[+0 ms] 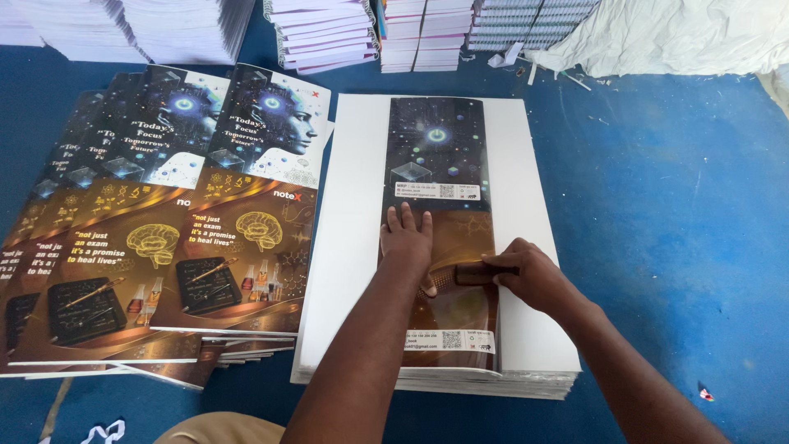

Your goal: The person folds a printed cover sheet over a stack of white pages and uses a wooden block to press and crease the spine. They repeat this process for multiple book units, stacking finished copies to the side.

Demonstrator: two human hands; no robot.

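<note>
Head view: left hand (407, 240) flat, fingers spread on cover strip (438, 164); right hand (530, 275) fingers pinch small dark block (477, 273); strip's long axis runs away from person.

Your left hand (407, 240): flat, palm down, fingers straight and close together, pointing away from you. Your left arm: bare, comes up from bottom middle, nearly straight, leaning a bit right. Your right hand (532, 273): curled, knuckles up, fingers bent and pinched, pointing left toward your left hand. Your right arm: bare, comes in from bottom right, slanting up and left. Wrist a bit bent. Hands sit near each other, not touching. Thumb of left hand tucked low, hard to see.
</note>
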